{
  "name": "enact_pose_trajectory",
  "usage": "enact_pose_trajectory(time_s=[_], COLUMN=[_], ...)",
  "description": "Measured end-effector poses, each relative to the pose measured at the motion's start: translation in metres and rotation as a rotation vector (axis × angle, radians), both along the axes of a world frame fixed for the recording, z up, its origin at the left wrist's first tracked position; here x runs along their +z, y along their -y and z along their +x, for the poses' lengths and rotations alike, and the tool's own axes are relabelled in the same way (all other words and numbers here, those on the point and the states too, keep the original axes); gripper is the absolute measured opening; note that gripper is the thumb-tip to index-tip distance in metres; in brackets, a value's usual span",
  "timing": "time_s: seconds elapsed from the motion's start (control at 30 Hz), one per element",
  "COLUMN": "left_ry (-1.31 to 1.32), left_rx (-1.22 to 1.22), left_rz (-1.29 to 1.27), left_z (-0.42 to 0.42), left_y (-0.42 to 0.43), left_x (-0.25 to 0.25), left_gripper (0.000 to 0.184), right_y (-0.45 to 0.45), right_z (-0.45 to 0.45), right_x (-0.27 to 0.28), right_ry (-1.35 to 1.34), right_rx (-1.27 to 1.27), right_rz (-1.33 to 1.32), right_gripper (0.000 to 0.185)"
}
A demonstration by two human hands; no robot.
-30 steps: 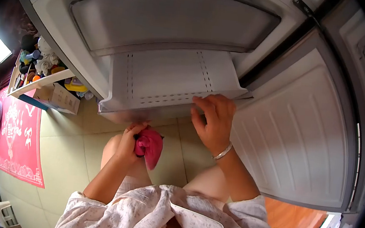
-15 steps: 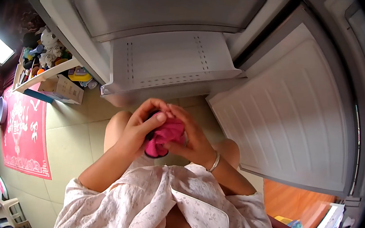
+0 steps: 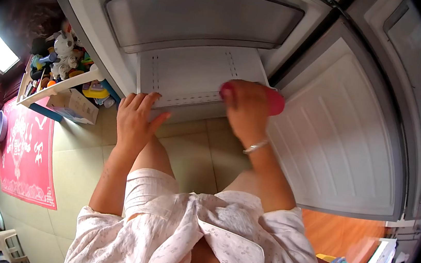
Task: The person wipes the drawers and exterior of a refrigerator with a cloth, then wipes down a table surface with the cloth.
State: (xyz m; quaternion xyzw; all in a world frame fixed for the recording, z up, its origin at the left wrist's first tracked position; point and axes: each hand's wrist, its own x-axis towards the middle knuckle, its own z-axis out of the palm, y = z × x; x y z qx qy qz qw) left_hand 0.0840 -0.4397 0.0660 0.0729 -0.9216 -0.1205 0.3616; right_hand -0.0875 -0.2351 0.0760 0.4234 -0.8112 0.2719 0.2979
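A bright pink cloth [image 3: 275, 101] is bunched in my right hand [image 3: 247, 117], its ends showing on both sides of the fingers. That hand is over the right front corner of the pulled-out white drawer [image 3: 188, 74]; whether the cloth touches the drawer I cannot tell. At the drawer's left front corner is my left hand [image 3: 135, 123], with fingers stretched out, thumb apart and nothing held. Its fingertips are at the rim, but contact is not clear. Rows of small dark slots run along the drawer's inside.
Above the drawer is a grey translucent compartment front [image 3: 202, 24]. The ribbed refrigerator door [image 3: 343, 131] stands open at right. On the left are a shelf of toys [image 3: 65, 60], a cardboard box [image 3: 73, 105] and a red patterned mat [image 3: 28, 155].
My hands have parted and moved forward to the drawer, the left to its left corner, the right to its right. The cloth, between both hands before, is now only in my right.
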Motion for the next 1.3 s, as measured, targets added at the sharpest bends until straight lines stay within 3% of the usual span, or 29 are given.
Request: enact_pose_trajectory(time_s=[0.07,0.1,0.2,0.23,0.4,0.5,0.6,0.67,0.73,0.77,0.83,0.87,0.93,1.0,1.07,1.13,1.17,1.3], left_ry=[0.037,0.075,-0.069,-0.151,-0.059,0.078,0.057,0.058,0.052,0.033,0.029,0.025,0.02,0.023,0.012,-0.023,-0.055,-0.023], left_rx=[0.012,0.028,0.108,0.113,0.086,0.12,0.091,0.09,0.085,0.078,0.07,0.055,0.046,0.047,0.04,0.043,0.034,-0.031], left_rz=[0.065,0.124,0.339,0.174,0.23,0.247,0.159,0.173,0.178,0.176,0.163,0.184,0.206,0.191,0.158,0.129,0.107,0.09], left_z=[0.001,0.001,-0.005,-0.007,-0.006,-0.003,-0.005,-0.004,-0.004,-0.005,-0.004,-0.002,-0.003,-0.003,-0.004,-0.007,-0.007,-0.005], left_y=[0.0,-0.001,-0.002,0.003,-0.003,0.001,0.004,-0.002,-0.002,0.0,0.002,0.003,0.0,-0.001,-0.002,-0.001,-0.003,0.003], left_x=[0.0,0.0,-0.005,-0.009,0.003,0.001,-0.004,0.002,-0.001,-0.003,-0.006,-0.006,-0.011,-0.008,-0.011,-0.014,-0.014,-0.01], left_gripper=[0.043,0.042,0.044,0.047,0.062,0.064,0.052,0.045,0.045,0.045,0.045,0.045,0.043,0.041,0.038,0.04,0.042,0.036], right_y=[0.041,0.058,0.099,0.101,0.063,0.02,-0.032,-0.059,-0.077,-0.079,-0.083,-0.077,-0.069,-0.052,0.0,0.012,0.018,0.038], right_z=[0.027,0.039,0.083,0.091,0.067,0.032,-0.006,-0.026,-0.034,-0.036,-0.037,-0.036,-0.025,-0.001,0.006,0.016,0.02,0.033], right_x=[0.004,0.01,-0.009,-0.007,-0.026,-0.034,-0.039,-0.049,-0.053,-0.062,-0.082,-0.099,-0.133,-0.128,-0.188,-0.13,-0.126,-0.111], right_ry=[0.161,0.253,0.038,0.036,0.117,0.1,0.105,0.034,0.161,0.169,0.386,0.416,0.468,0.196,1.284,0.007,-0.126,-0.186], right_rx=[0.111,0.184,0.265,0.299,0.473,0.3,0.05,-0.188,-0.28,-0.281,-0.177,-0.018,0.009,0.081,0.413,0.448,0.49,0.647], right_rz=[0.064,0.226,0.015,-0.036,-0.109,-0.171,-0.243,-0.352,-0.562,-0.558,-0.809,-0.931,-0.713,-0.306,-0.983,-0.349,-0.193,-0.152], right_gripper=[0.015,0.019,0.029,0.032,0.037,0.037,0.037,0.035,0.028,0.028,0.021,0.019,0.027,0.029,0.029,0.036,0.025,0.023])
